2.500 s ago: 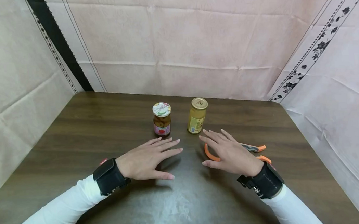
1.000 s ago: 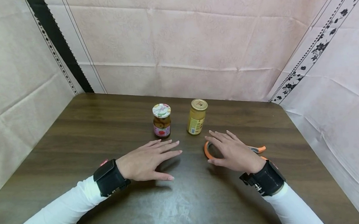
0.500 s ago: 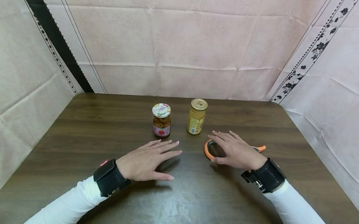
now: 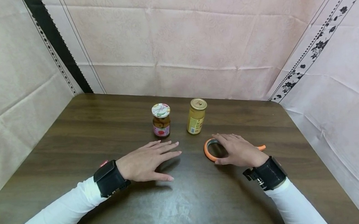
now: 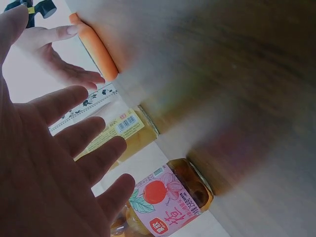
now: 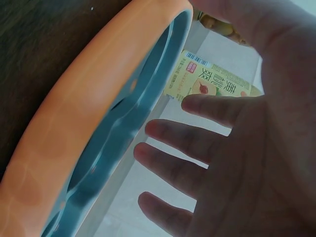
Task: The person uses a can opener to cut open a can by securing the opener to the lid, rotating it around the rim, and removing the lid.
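Note:
In the head view my left hand [image 4: 148,163] is spread over the table, fingers straight and holding nothing, just in front of a jar with a patterned white lid [image 4: 161,121] and a pink label. My right hand [image 4: 240,151] hovers over an orange-and-grey tool with a curved, ring-like band [image 4: 207,152], which looks like a jar opener. The thumb lies right at the band; the fingers are bent only slightly and not wrapped round it, as the right wrist view shows. The palm hides most of the tool's middle and handles.
A gold-lidded jar with a yellow label [image 4: 196,117] stands upright to the right of the pink-labelled one. Brown wood-grain table [image 4: 105,113] lies under everything. Pale cloth [image 4: 194,49] hangs behind and along both sides.
My right hand has moved right and lowered over the opener, covering more of its handles and baring its curved band. The left hand and both jars stay put.

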The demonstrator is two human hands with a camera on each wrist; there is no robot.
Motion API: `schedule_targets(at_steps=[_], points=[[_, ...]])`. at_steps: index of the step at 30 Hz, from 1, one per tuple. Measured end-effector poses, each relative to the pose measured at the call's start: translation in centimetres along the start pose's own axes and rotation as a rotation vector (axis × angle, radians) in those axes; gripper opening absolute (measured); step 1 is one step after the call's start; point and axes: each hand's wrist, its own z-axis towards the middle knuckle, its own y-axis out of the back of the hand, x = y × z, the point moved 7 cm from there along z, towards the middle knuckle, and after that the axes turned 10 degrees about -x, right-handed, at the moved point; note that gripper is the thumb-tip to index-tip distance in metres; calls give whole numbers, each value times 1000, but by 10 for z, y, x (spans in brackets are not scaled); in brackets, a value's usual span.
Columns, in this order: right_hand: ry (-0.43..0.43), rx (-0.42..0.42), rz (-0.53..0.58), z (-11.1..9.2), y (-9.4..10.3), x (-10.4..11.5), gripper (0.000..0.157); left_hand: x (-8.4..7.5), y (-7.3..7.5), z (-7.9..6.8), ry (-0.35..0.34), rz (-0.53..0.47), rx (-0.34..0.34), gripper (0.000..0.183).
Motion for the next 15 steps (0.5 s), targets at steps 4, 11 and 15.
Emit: schedule_targets(at_steps=[4,11,15], points=[[-18,20,19,0,1,-3,90,0,0,0,0,3,3,85],[-77,49,24,2,1,-11,85,1,1,1,1,3,4,84],[-95,60,-12,1,0,-12,83,0,1,0,-2,5,1,84]])
